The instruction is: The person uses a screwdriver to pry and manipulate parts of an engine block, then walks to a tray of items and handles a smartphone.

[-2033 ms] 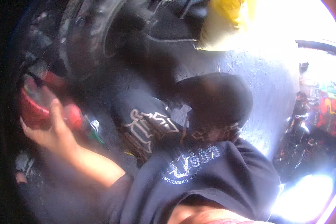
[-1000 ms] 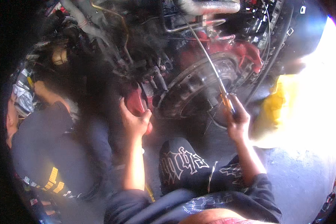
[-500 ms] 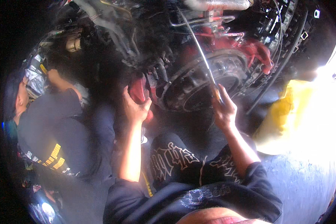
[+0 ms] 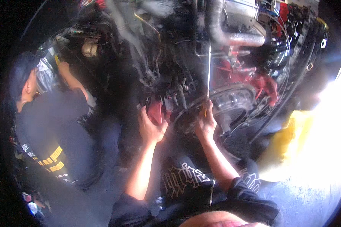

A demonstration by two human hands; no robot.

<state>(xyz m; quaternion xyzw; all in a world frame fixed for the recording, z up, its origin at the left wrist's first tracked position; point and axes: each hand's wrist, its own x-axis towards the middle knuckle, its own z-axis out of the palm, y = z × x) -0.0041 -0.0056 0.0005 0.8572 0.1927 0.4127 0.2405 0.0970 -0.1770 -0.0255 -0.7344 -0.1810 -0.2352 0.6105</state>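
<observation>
My left hand (image 4: 149, 126) grips a red part (image 4: 155, 111) on the underside of a greasy engine (image 4: 185, 64). My right hand (image 4: 205, 124) is closed around the handle of a long thin metal rod (image 4: 208, 72), which stands nearly upright and reaches up into the engine. Just right of both hands sits a large round metal housing (image 4: 225, 108) with red castings (image 4: 261, 81) above it. My dark sleeves and printed dark trousers (image 4: 185, 181) fill the lower middle.
Another person in a dark shirt with yellow stripes (image 4: 49, 125) crouches at the left, one hand raised to the engine's left side. A yellow object (image 4: 282, 140) lies at the right next to bright glare. Hoses and a grey pipe (image 4: 231, 36) hang overhead.
The view has swung from the ground up to the engine. My right hand with the rod has shifted left and the rod now stands more upright. My left hand stays on the red part.
</observation>
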